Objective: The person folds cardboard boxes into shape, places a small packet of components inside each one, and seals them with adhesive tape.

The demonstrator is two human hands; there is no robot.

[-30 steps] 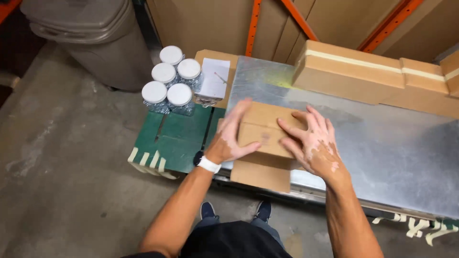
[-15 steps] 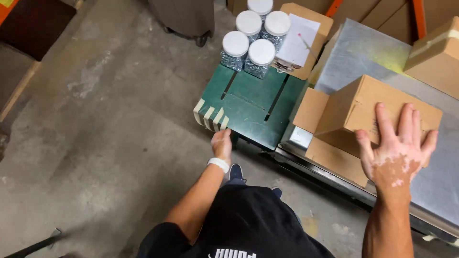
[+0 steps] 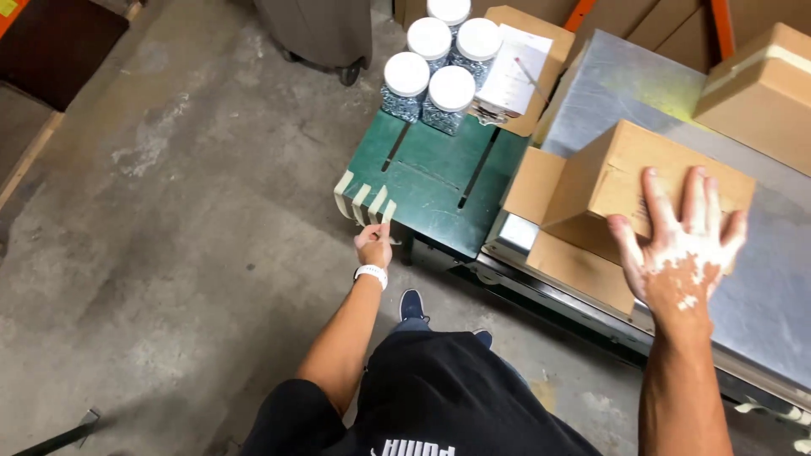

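My right hand (image 3: 680,241) lies spread on the small brown cardboard box (image 3: 646,181) at 3 o'clock on the metal table (image 3: 760,287), while my left hand (image 3: 374,245), fingers pinching, takes a beige tape strip (image 3: 378,205) off the green stand (image 3: 439,173); sealing looks next.

A metal desk (image 3: 764,291) carries cardboard boxes (image 3: 617,181); left of them, on its green part (image 3: 431,181), stand white-lidded jars (image 3: 429,76).
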